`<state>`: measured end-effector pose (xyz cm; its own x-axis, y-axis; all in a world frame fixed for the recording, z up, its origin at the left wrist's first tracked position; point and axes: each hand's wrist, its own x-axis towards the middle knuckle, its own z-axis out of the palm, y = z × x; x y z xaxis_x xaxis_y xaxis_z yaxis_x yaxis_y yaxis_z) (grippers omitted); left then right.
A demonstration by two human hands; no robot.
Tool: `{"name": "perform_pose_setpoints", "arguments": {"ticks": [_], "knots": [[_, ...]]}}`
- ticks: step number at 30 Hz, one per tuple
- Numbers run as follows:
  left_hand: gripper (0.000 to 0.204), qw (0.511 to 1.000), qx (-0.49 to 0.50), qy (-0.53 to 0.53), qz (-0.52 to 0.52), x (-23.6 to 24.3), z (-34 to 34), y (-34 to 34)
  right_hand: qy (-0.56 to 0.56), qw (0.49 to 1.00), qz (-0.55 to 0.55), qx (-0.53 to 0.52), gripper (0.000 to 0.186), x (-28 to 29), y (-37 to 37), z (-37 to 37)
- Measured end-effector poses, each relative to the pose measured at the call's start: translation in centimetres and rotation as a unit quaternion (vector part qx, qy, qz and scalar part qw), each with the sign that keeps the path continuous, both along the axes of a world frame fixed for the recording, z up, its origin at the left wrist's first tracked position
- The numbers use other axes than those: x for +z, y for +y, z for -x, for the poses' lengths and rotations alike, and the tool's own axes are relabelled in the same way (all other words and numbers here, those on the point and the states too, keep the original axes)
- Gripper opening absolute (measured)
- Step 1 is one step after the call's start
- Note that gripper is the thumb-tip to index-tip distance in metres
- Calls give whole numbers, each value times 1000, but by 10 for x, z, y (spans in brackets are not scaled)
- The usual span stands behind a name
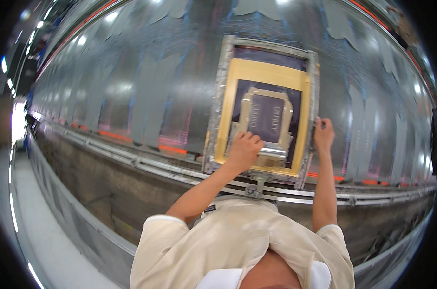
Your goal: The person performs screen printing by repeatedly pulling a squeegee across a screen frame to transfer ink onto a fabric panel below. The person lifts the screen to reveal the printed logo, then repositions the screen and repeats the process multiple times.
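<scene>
A screen-printing frame with yellow tape borders lies across the long metal table. Its dark mesh panel has a smaller lettered window edged in tan tape. My left hand is closed on a metal squeegee at the lower part of that window; its fingertips are partly hidden. At the frame's right side, my right hand has its fingers curled on the metal rim, near the middle of its length.
The metal table carries grey cut pieces on both sides of the frame. A rail runs along its near edge, above a darker trough. A pale walkway with a low grey panel lies at the lower left.
</scene>
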<state>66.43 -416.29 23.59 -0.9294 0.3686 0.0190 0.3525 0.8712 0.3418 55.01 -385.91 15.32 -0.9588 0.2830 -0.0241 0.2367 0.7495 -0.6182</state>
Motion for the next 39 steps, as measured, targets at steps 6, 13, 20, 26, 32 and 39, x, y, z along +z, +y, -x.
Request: {"name": "perform_pose_setpoints", "arguments": {"ticks": [6, 13, 20, 26, 32, 39], "knots": [[30, 999, 26, -3, -29, 4, -9, 4, -27, 995, 91, -35, 34, 30, 4, 10], [26, 995, 47, -71, 43, 15, -3, 11, -23, 987, 157, -19, 31, -18, 8, -13], [28, 996, 58, -29, 68, 42, -8, 18, -34, 973, 227, -23, 29, 0, 3, -10], [46, 998, 14, -8, 65, 31, -58, 28, -21, 979, 200, -30, 29, -13, 8, -5], [43, 997, -11, 49, 53, 12, -45, 14, 1, 985, 165, -41, 29, -5, 2, -3], [40, 994, -14, 97, 43, 6, 73, -11, -65, 992, 104, -14, 26, 17, -4, -6]]}}
